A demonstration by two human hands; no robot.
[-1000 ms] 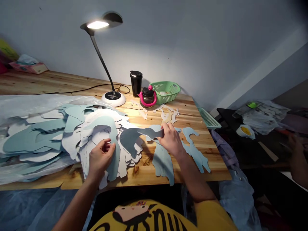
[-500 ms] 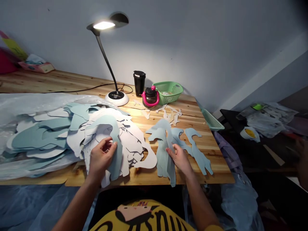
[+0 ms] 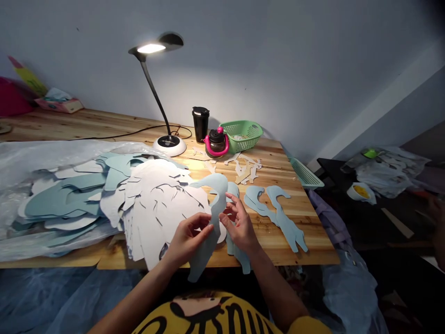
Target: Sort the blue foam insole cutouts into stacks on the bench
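Observation:
A pale blue cut-out piece (image 3: pixel 217 204) with a curved top hangs tilted over the table's front edge. My left hand (image 3: pixel 193 234) pinches its left side between thumb and fingers. Against its right side is my right hand (image 3: pixel 238 222), fingers spread and curved, the thumb near the piece. Behind that hand lie more blue cut-outs (image 3: pixel 239 255), partly hidden. Further right rest other blue cut-outs (image 3: pixel 287 222) with hooked tops. To the left spreads a large fanned heap of white cut-outs (image 3: pixel 156 199).
Blue and white pieces (image 3: pixel 69 195) lie on clear plastic at the left. Behind stand a lit lamp (image 3: pixel 169 144), a black cup (image 3: pixel 200 124), a pink-handled bottle (image 3: pixel 217 143) and a green basket (image 3: pixel 241 135). Scraps (image 3: pixel 246 169) lie before the basket.
My left hand has carried the blue piece rightward from the white heap to the middle. My right hand has come off the blue pieces on the right and moved slightly left to meet it.

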